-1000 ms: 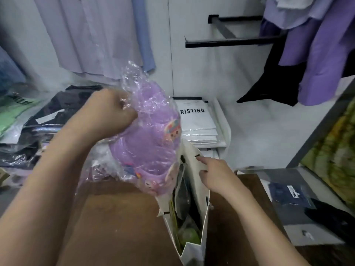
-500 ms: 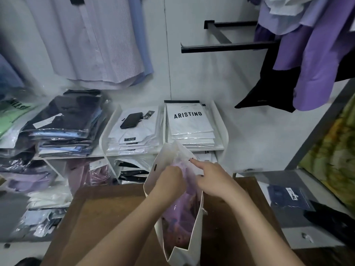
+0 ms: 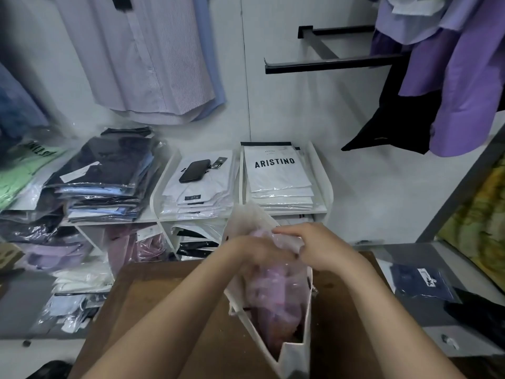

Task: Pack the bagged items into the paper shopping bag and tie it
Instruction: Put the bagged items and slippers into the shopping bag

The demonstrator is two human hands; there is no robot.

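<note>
A white paper shopping bag (image 3: 296, 354) stands open on the brown table (image 3: 169, 310). A purple item in clear plastic (image 3: 276, 302) sits down inside it and fills the opening. My left hand (image 3: 257, 254) is at the bag's mouth, fingers curled into the plastic on top of the purple item. My right hand (image 3: 319, 247) is on the far right rim, fingers curled over the edge and the plastic. What lies under the purple item is hidden.
White shelves behind the table hold stacks of bagged shirts (image 3: 278, 181) and a black phone (image 3: 194, 170). More bagged clothes (image 3: 103, 179) pile up at left. A dark bagged item (image 3: 420, 280) lies on a glass surface at right. Shirts hang above.
The purple bagged item went from held high in my left hand down into the paper bag. Both hands now work at the bag's mouth, pushing it deeper.
</note>
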